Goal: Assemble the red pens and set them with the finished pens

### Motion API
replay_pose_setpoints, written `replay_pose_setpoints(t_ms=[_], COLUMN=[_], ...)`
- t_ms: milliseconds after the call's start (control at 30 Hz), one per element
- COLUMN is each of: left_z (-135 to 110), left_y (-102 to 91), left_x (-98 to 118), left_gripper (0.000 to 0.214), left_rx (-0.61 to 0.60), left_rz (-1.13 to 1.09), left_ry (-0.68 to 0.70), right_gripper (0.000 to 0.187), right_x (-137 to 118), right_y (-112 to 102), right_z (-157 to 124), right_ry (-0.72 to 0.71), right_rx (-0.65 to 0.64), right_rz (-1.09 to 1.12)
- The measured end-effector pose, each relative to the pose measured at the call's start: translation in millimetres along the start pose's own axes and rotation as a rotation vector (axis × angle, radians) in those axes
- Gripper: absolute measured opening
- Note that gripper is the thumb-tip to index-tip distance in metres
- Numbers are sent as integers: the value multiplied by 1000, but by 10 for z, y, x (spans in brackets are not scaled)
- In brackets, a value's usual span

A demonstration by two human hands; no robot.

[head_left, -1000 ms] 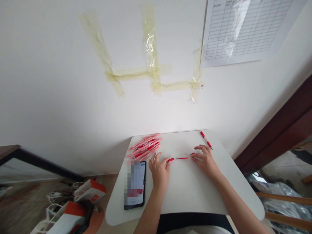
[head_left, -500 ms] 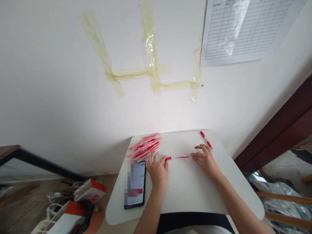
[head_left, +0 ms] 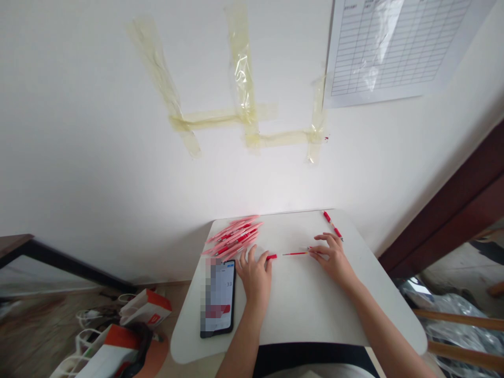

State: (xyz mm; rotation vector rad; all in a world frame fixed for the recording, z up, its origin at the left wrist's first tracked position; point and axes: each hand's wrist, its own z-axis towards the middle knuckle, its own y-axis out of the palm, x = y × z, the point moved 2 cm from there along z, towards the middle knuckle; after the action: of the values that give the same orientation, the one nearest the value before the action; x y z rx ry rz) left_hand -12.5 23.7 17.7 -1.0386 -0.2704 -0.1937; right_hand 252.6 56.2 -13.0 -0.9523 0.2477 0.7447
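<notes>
My left hand [head_left: 255, 275] is closed in a pinch on a short red pen barrel [head_left: 271, 256], its end poking out to the right. Across a small gap, my right hand [head_left: 333, 260] pinches the rear end of a thin red pen refill [head_left: 296, 254], whose tip points left toward the barrel. A small red-and-silver bit shows at the right fingertips, too small to make out. Just left of my left hand lies a pile of red pens [head_left: 236, 236] in pinkish wrappers. One red-and-white pen [head_left: 333, 226] rests beyond my right hand.
A phone [head_left: 222, 315] lies on the white table [head_left: 307, 310], left of my left forearm, its screen partly blurred. The white wall [head_left: 275, 184] rises behind the table. Paper bags [head_left: 145, 308] stand on the floor at left; clear plastic [head_left: 452, 320] is heaped at right.
The number on the phone screen goes from 32 to 33. Both hands, the barrel and the refill stay practically still.
</notes>
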Motion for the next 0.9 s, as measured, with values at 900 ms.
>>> replay_pose_setpoints(t_ms=[900], left_z=[14], left_y=[15], left_x=[-1], left_gripper=[18], left_rx=[113], left_rz=[67], left_ry=[-40], right_gripper=[22], right_x=[-40], right_y=[-10], right_z=[9], right_ry=[36], right_rx=[-19], right_rz=[19])
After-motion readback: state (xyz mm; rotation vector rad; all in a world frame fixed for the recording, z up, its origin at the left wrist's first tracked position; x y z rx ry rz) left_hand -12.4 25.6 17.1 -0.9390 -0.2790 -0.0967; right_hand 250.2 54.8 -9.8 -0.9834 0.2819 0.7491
